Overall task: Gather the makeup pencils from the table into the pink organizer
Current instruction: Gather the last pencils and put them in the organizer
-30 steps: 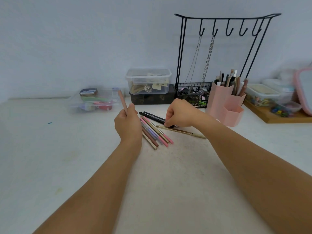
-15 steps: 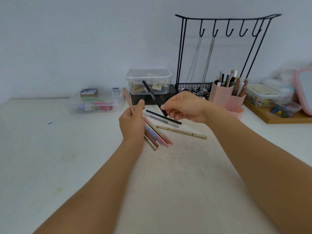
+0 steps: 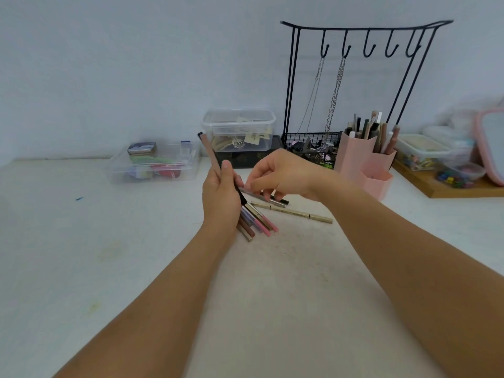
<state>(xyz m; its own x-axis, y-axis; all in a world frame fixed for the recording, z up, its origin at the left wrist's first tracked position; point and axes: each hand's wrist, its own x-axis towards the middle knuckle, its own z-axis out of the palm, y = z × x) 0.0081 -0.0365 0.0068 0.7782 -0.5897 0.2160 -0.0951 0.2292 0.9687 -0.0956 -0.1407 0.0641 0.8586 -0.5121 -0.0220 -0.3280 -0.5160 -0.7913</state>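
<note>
White table [image 3: 81, 268]: pink organizer [image 3: 362, 162] holds pencils [image 3: 375, 129] (upright); L hand [image 3: 221, 197] grips two.

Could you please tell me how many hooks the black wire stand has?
5 hooks, in a row under the stand's top bar: the two leftmost each carry a chain; the other three hang bare.

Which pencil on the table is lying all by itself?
The long cream pencil, lying nearly crosswise to the right of the pile. The pink, purple and brown ones lie bunched side by side below the left hand.
</note>
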